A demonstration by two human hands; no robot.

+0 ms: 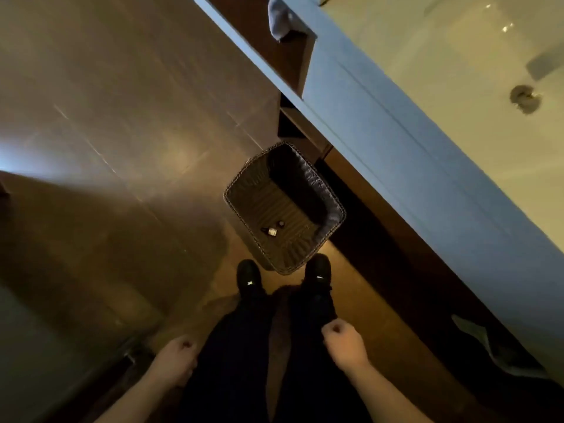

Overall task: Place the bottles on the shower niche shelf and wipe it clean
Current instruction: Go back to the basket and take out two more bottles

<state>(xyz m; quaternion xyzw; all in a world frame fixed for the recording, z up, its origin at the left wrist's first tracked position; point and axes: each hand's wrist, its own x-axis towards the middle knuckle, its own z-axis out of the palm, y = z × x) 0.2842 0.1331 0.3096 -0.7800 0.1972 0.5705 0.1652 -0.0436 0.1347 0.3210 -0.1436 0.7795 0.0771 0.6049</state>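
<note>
Head view: a woven basket [283, 206] stands on the tiled floor [91, 117] and serves as the reference point. Two small dark bottles [272, 229] lie on the basket bottom, close to its near wall, touching or nearly touching each other; their labels are too small to read. Directly below the basket, two black shoes [249, 277] stand on the floor, one at each near corner, with dark trousers [244, 361] running down to the lower frame edge. The left hand [177, 360] hangs below and left of the basket, fingers curled into a fist with nothing in it. The right hand [345, 343] hangs below and right of the basket, likewise curled closed and empty. To the right of the basket runs a pale bench edge [396, 148] with a basin [457, 71] and its drain [525, 98] beyond. A cloth [282, 19] hangs above the basket, near the upper frame edge.
</note>
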